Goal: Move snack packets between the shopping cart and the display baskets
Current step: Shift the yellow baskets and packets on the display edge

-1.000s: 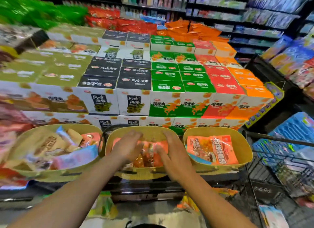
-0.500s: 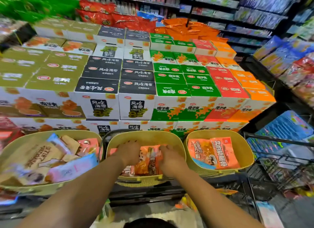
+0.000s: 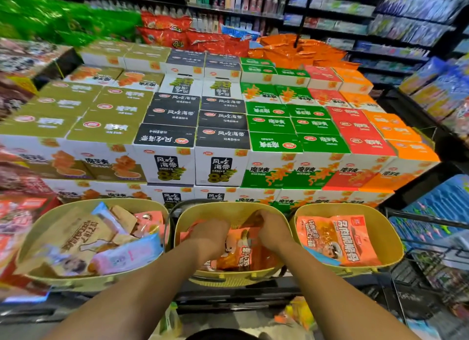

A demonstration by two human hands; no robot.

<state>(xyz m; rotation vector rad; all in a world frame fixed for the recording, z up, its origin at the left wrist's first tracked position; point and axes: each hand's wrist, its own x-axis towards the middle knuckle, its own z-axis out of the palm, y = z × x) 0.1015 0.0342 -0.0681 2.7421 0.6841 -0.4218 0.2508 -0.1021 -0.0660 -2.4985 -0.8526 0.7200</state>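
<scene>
Three yellow display baskets stand in a row in front of me. Both my hands are down inside the middle basket (image 3: 236,209). My left hand (image 3: 212,235) curls its fingers over the orange snack packets (image 3: 243,256) on the left side. My right hand (image 3: 270,228) grips the top edge of an orange packet at the basket's back right. The right basket (image 3: 385,228) holds two orange packets (image 3: 337,240). The left basket (image 3: 63,210) is full of mixed brown, pink and blue packets (image 3: 106,240). A black wire shopping cart (image 3: 418,284) shows at the lower right.
Stacked snack boxes (image 3: 220,141) in olive, black, green, red and orange rise right behind the baskets. Bags of chips (image 3: 193,35) lie beyond them. Shelves of goods (image 3: 441,93) line the right side. Loose packets (image 3: 297,314) lie low between my arms.
Both hands have pushed deeper into the middle basket and closed on the orange packets. My right hand has shifted toward the basket's back right. The camera has moved closer.
</scene>
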